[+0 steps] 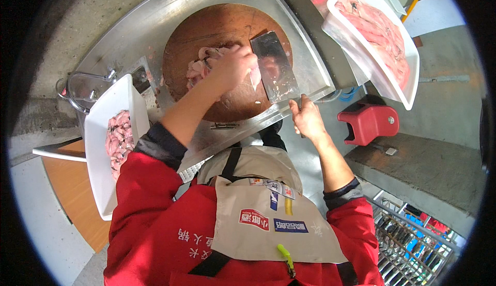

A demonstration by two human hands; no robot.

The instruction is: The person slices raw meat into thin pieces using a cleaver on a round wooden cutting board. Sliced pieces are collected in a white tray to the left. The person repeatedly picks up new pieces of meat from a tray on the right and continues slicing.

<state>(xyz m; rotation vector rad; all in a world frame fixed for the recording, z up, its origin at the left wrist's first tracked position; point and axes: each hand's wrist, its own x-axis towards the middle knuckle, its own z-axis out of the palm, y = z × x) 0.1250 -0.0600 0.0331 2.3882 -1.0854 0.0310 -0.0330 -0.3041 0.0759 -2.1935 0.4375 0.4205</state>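
A round wooden chopping block carries a heap of pale fish pieces. My left hand reaches over the heap, its fingers curled down on a pale piece close beside the blade. With my right hand I grip the handle of a cleaver, whose broad, wet blade lies over the block's right side with small scraps stuck to it. The underside of my left fingers is hidden.
The block stands on a steel sink counter. At left is a white tub of cut fish pieces, near a faucet. A second white tub at upper right holds long pink fillets. Beyond the counter sits a red plastic stool.
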